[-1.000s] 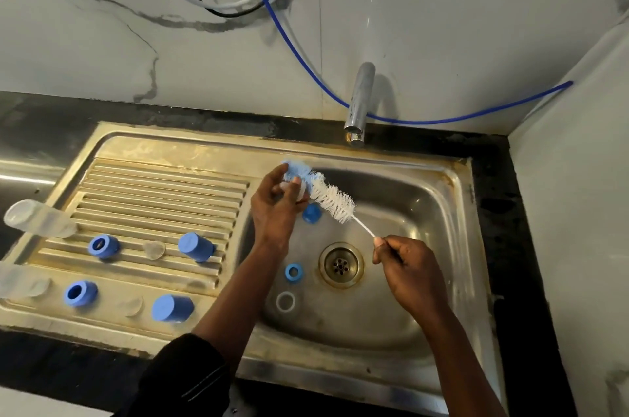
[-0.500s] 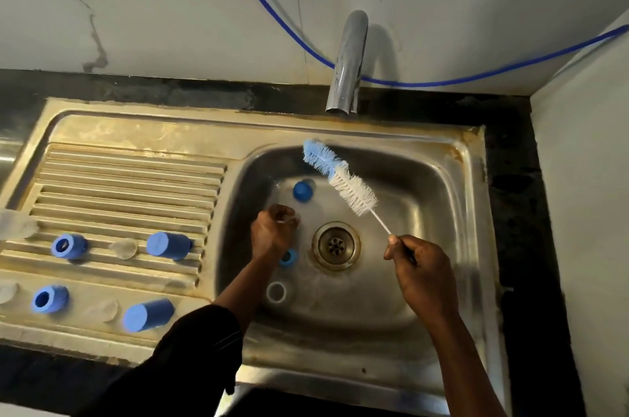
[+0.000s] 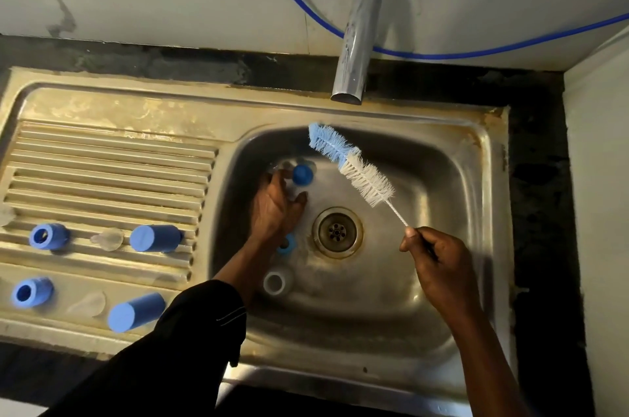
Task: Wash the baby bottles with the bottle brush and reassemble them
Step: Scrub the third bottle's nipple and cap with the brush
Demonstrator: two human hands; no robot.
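Right grip (image 3: 439, 267): pinched tight on the wire handle of the bottle brush (image 3: 354, 168). The bristle head is raised up and beyond the drain (image 3: 337, 232), its blue tip toward the tap (image 3: 360, 32).
Left grip (image 3: 275, 209): low in the sink basin (image 3: 442, 178), left of the drain. Fingers reach to a blue-ended clear part (image 3: 302, 174); blurred, hold cannot be told.
Blue ring (image 3: 286, 244): just left of the drain, partly behind the wrist.
White ring (image 3: 274, 284): left of the drain, nearer the person.
Draining board (image 3: 112, 164), well left of the drain: blue caps (image 3: 155, 238), blue collars (image 3: 47, 236), clear teats (image 3: 107, 239).
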